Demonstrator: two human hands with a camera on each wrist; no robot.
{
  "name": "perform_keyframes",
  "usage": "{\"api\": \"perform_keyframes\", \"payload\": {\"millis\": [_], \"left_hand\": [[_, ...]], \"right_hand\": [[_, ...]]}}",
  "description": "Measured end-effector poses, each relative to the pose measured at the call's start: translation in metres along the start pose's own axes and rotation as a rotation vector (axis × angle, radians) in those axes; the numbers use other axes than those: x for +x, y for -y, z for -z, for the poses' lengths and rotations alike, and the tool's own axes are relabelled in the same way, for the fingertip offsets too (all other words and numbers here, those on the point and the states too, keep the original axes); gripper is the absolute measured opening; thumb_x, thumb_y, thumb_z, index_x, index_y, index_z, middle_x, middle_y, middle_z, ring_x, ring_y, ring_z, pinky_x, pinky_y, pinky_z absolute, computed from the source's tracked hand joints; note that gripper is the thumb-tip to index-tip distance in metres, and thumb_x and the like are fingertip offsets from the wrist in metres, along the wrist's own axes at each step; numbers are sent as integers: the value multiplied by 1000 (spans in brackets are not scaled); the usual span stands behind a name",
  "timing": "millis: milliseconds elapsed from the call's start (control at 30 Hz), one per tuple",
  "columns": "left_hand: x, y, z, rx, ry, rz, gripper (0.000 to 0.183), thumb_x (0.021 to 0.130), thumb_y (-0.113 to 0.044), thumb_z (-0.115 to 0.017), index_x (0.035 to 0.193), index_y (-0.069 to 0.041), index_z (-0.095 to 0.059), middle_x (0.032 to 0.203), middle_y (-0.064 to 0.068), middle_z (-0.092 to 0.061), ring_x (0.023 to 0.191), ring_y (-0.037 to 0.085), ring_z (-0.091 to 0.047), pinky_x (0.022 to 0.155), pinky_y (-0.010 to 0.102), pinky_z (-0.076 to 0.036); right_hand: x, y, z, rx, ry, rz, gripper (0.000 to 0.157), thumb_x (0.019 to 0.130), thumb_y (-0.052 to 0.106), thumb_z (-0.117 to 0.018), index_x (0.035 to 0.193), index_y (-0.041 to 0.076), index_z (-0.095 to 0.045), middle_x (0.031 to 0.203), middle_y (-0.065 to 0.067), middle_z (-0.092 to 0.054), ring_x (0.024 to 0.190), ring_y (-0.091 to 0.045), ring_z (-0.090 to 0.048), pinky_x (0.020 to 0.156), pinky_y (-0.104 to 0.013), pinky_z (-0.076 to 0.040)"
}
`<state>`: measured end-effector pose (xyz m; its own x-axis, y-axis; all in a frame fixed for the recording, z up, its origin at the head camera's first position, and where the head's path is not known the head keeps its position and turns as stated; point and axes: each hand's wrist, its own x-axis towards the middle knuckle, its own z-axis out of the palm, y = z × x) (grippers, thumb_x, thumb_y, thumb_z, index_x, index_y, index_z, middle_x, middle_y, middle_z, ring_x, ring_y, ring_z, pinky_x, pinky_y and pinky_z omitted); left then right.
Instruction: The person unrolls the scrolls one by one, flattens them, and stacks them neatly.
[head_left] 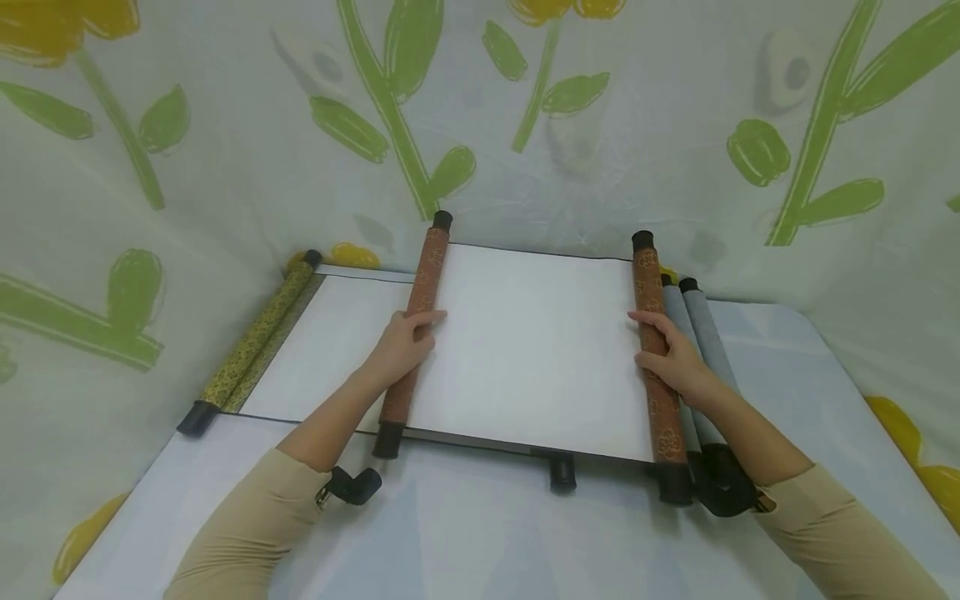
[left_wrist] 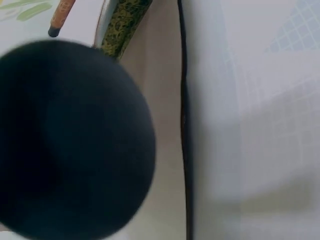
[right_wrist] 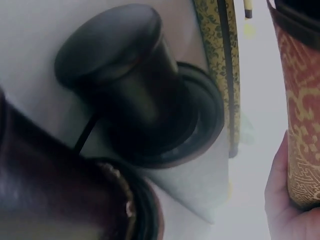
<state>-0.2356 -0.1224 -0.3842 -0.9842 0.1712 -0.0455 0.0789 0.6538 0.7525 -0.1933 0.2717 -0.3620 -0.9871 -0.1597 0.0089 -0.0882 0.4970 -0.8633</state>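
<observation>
A scroll with brown, flower-patterned rollers lies part unrolled across the head view, its blank white sheet [head_left: 536, 350] spread between them. My left hand [head_left: 399, 348] grips the left brown roller [head_left: 432, 262] around its middle. The right brown roller [head_left: 647, 275] is held the same way by my right hand [head_left: 672, 357], fingertips at its inner side. Black knobs cap both rollers. In the right wrist view, part of that hand [right_wrist: 280, 195] shows against a reddish patterned roller [right_wrist: 305, 120]. A big dark knob [left_wrist: 75, 140] blocks much of the left wrist view and hides the left hand.
Beneath the brown scroll's left side lies another white sheet [head_left: 337, 321], joined to a yellow-and-black patterned roller [head_left: 258, 333]. Grey rollers [head_left: 712, 342] lie just right of the right brown roller. A black knob [head_left: 562, 472] sticks out at the front. Flowered cloth [head_left: 600, 167] hangs behind the table.
</observation>
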Motion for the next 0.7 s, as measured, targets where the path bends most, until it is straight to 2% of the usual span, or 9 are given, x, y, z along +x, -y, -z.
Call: {"api": "perform_keyframes", "payload": {"millis": [133, 233, 367, 533, 700], "left_hand": [[2, 2, 4, -42, -6, -20, 50, 90, -17, -62, 138, -20, -50, 135, 22, -40, 130, 38, -36, 103, 55, -34], [3, 3, 6, -49, -14, -33, 48, 91, -10, -56, 138, -18, -50, 135, 22, -41, 129, 37, -37, 103, 55, -34], [3, 6, 7, -40, -17, -29, 49, 90, -3, -46, 137, -17, -51, 136, 22, -40, 128, 36, -37, 102, 53, -36], [1, 7, 7, -16, -8, -3, 47, 92, -5, -44, 137, -18, -50, 138, 23, -36, 127, 36, -36, 100, 52, -37], [0, 9, 8, 17, -15, 1, 46, 94, -9, -43, 138, -18, -50, 137, 24, -36, 123, 36, -38, 99, 53, -38]], "right_hand": [[-1, -2, 2, 3, -10, -22, 70, 87, 4, -62, 147, 7, -27, 154, -21, -15, 134, -38, -21, 97, -48, -32], [-1, -2, 2, 0, -12, -23, 72, 86, 6, -65, 147, 7, -27, 154, -21, -15, 136, -39, -19, 100, -50, -30], [-2, -2, 4, 3, -17, -17, 68, 87, 1, -59, 147, 6, -26, 154, -22, -13, 133, -40, -21, 97, -53, -31], [-4, -3, 5, -1, -13, -12, 67, 86, 0, -55, 147, 6, -26, 152, -24, -14, 122, -40, -31, 88, -47, -37], [-6, -6, 8, 1, -12, -23, 64, 87, 0, -51, 146, 10, -29, 152, -24, -15, 120, -36, -32, 83, -37, -38]]}}
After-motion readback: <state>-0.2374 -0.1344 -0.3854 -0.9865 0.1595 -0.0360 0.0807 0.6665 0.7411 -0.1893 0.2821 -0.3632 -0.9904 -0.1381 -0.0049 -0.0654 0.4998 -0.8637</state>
